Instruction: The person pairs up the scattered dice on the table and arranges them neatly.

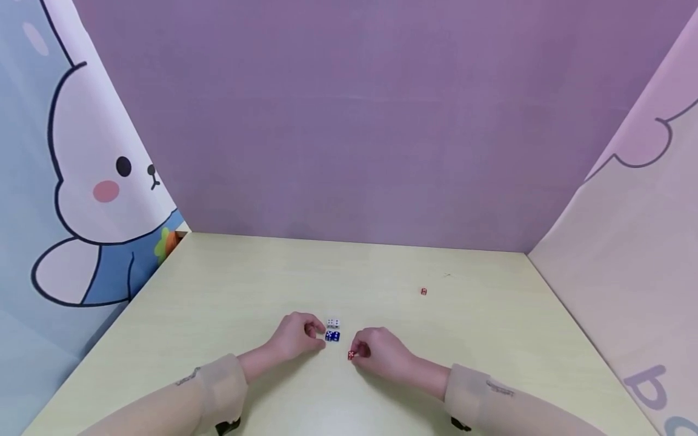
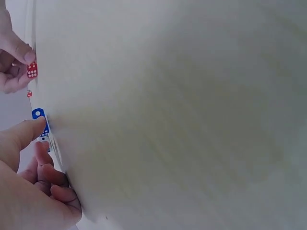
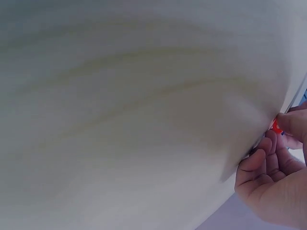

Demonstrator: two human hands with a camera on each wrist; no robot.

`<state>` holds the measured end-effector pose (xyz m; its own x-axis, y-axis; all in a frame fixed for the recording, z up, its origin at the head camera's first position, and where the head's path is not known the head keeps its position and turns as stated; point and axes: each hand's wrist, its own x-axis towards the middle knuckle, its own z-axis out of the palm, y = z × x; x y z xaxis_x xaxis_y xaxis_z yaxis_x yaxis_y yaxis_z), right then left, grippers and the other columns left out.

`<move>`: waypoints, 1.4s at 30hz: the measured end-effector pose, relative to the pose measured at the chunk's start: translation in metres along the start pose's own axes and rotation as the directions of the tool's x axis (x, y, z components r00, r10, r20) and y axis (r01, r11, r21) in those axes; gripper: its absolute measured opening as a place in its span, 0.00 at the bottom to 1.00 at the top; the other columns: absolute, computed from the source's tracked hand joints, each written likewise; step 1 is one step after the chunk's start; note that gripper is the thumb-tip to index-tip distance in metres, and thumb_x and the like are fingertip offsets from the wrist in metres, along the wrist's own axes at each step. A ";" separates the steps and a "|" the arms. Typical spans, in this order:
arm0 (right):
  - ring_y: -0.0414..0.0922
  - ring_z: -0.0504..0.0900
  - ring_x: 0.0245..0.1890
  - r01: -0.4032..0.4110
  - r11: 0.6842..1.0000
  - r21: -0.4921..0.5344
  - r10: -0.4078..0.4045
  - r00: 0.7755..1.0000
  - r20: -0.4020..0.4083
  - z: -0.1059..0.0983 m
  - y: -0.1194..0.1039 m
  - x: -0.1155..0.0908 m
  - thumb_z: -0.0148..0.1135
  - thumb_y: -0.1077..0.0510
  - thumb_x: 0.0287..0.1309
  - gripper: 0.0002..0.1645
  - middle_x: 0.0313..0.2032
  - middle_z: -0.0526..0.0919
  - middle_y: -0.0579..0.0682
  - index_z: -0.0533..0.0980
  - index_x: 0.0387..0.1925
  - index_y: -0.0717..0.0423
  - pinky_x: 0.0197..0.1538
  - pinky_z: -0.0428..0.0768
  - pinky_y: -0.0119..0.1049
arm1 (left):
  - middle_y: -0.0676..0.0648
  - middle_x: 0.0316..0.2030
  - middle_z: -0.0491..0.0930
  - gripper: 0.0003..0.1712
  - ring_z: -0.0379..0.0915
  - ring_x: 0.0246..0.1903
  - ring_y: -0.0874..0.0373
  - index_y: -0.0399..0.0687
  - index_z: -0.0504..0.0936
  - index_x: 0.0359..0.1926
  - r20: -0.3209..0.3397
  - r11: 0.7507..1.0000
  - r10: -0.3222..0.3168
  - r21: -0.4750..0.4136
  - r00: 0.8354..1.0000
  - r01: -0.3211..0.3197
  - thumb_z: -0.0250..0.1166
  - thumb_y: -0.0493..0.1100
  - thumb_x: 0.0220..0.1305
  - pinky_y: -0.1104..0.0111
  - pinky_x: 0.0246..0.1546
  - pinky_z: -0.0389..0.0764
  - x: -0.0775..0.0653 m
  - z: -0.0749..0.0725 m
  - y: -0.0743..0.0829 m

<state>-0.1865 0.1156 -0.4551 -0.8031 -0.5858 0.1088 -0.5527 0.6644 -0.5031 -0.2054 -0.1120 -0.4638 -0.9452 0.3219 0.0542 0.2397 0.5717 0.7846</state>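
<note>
Two white dice (image 1: 333, 323) and two blue dice (image 1: 332, 336) stand in two short rows on the table, the blue row nearer to me. Just left of them is my left hand (image 1: 297, 334), thumb and forefinger apart, their tips right at the dice. In the left wrist view the thumb overlaps a blue die (image 2: 38, 114). My right hand (image 1: 382, 351) pinches a red die (image 1: 351, 355) between thumb and fingertips, to the right of the blue dice and a little nearer to me. From the right wrist only a bit of that red die (image 3: 277, 126) shows.
Another red die (image 1: 423, 291) lies farther back on the right of the pale wooden table (image 1: 262, 272). A purple panel (image 1: 349, 133) rises along the back edge. Printed cloths, one with a cartoon animal (image 1: 100, 139), hang at both sides.
</note>
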 end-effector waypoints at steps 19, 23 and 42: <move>0.29 0.67 0.19 0.030 0.999 -0.039 -0.030 0.999 -0.012 0.013 -0.028 0.026 0.68 0.62 0.48 0.04 0.18 0.74 0.36 0.80 0.28 0.53 0.26 0.69 0.22 | 0.57 0.19 0.74 0.09 0.67 0.21 0.66 0.49 0.84 0.28 0.077 0.995 0.093 0.025 0.993 -0.095 0.76 0.39 0.44 0.73 0.30 0.68 -0.012 0.001 0.000; 0.29 0.67 0.19 0.027 0.998 -0.064 -0.029 0.999 -0.023 0.015 -0.029 0.028 0.68 0.61 0.48 0.04 0.18 0.74 0.36 0.80 0.28 0.52 0.26 0.69 0.22 | 0.58 0.18 0.74 0.08 0.67 0.21 0.68 0.50 0.84 0.27 0.078 0.992 0.114 0.040 0.990 -0.117 0.75 0.39 0.44 0.74 0.29 0.68 -0.012 0.001 -0.002; 0.31 0.69 0.20 -0.054 0.998 0.042 0.054 0.999 -0.003 0.005 -0.007 0.018 0.68 0.62 0.49 0.11 0.19 0.74 0.38 0.80 0.37 0.58 0.30 0.73 0.25 | 0.58 0.19 0.75 0.08 0.67 0.22 0.66 0.50 0.83 0.26 0.082 0.996 0.079 0.033 0.994 -0.082 0.76 0.39 0.43 0.73 0.30 0.68 -0.014 0.002 -0.004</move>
<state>-0.1957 0.0983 -0.4539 -0.8327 -0.5473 0.0839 -0.4984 0.6748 -0.5442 -0.1931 -0.1170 -0.4687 -0.9022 0.4264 0.0652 0.3233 0.5684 0.7566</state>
